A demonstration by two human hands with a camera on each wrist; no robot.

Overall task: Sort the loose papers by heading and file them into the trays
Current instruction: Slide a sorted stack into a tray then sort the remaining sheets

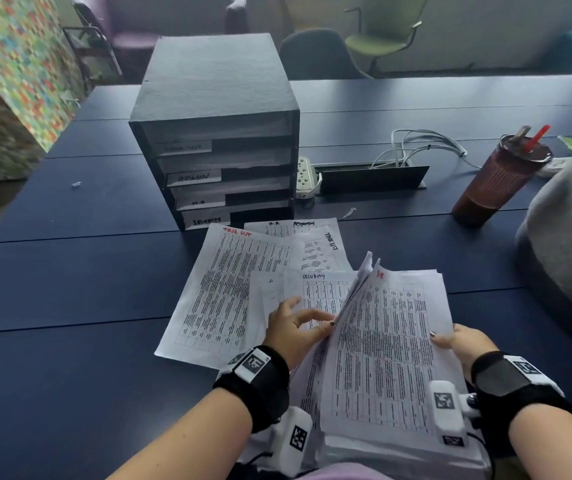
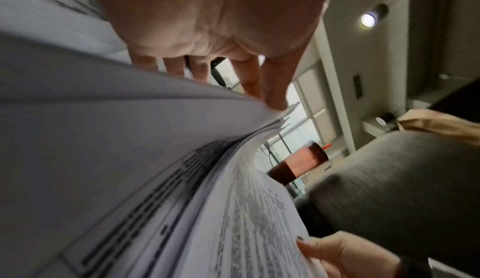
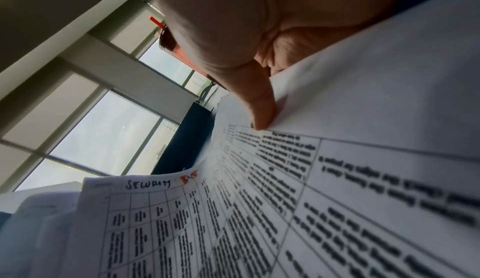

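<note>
Two hands share one thick stack of papers (image 1: 381,358) held low over the near edge of the bench (image 1: 69,271), its long axis running away from the person toward the tray unit (image 1: 215,133). The right hand (image 1: 464,344) grips the stack's right edge, thumb on top and fingers curled beneath. The left hand (image 1: 295,327) is at the stack's left edge, thumb and forefinger pinching the lifted sheets there while the other fingers fan loosely over the spread below; the left wrist view shows those sheets bowed up against the fingertips.

Beyond the left hand, loose sheets lie flat and overlapping on the bench: a SECURITY sheet (image 1: 326,292) just past the fingertips, a large TASK LIST sheet (image 1: 222,289) further left, and an H.R sheet (image 1: 288,228) furthest out, touching the foot of the tray unit. The unit stands straight ahead of both hands, slightly left, so the left hand is nearer it. Its open fronts face the person, so a sheet would probably have to go in short edge first.

The slot labels ADMIN (image 1: 194,177), H.R and SECURITY (image 1: 206,221) can be read; the top one is blurred, likely task list. The red heading on the top sheet in the right hand is too small to make out. The underside of the stack and the right fingers are hidden. A tumbler (image 1: 499,178) stands well right of the hands.
</note>
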